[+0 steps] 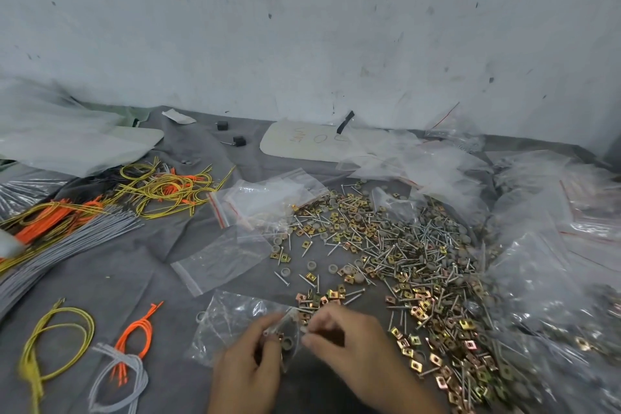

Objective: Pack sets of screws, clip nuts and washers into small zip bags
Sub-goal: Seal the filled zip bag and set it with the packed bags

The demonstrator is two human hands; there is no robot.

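Left hand (247, 370), lower centre: fingers pinching zip bag (228, 319) mouth. Right hand (349, 339): fingertips bunched at that mouth, load unclear. Best practice: keep mouth wide, feed parts singly.

grey cloth (134, 279) | yellow wire loops (30, 370) front left | orange wires (147, 319) beside | black blocks (222, 125) near wall (302, 27)

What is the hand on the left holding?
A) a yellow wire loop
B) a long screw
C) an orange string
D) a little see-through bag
D: the left hand grips the small clear zip bag at its open mouth, where the right hand pinches too; the orange strings and the yellow wire loop lie untouched on the cloth.
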